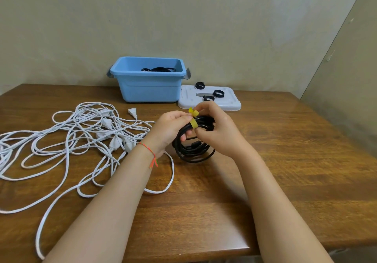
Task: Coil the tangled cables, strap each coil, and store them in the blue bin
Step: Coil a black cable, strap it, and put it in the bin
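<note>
Both hands' fingers point(201, 107) pinch a yellow strap point(193, 123) around the black coil point(193, 146) (neatly looped).

Glossy wooden table point(285, 160), smooth blue plastic bin point(150, 88), white plastic lid point(228, 104), matt black cable coil point(193, 150)

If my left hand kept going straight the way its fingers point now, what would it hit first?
The left hand points rightward, gripping the black cable coil at the yellow strap. Straight on, it would probably meet the right hand first; depth is uncertain.
</note>
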